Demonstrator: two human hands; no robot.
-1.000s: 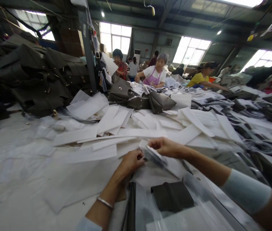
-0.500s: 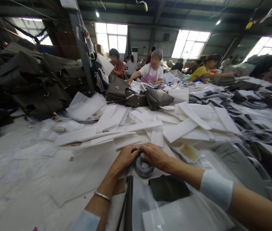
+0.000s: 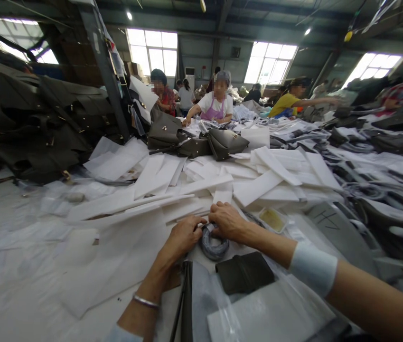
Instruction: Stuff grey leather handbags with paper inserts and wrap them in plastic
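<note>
A grey coil (image 3: pixel 214 246), looking like a rolled strap in a clear wrap, lies on the table in front of me. My right hand (image 3: pixel 227 221) is closed on the coil's top edge, with its fingertips bent down behind it. At the coil's upper left, my left hand (image 3: pixel 184 234) has its fingers curled in against the rim. The exact grip of both sets of fingertips is partly hidden. Just below the coil is a folded dark olive leather piece (image 3: pixel 244 273). A bag part with a dark strap (image 3: pixel 187 294) runs under my left forearm.
White foam sheets (image 3: pixel 258 185) are heaped ahead, with dark handbags (image 3: pixel 224 142) behind them. More bags (image 3: pixel 44 114) are piled at left beside a metal post (image 3: pixel 107 66). A small clear tray (image 3: pixel 272 219) sits right of my hands. Several co-workers (image 3: pixel 217 107) work across the table.
The camera view has turned slightly to the right. My left fingers have loosened and shifted a little apart from my right hand, while the coil stays in place.
</note>
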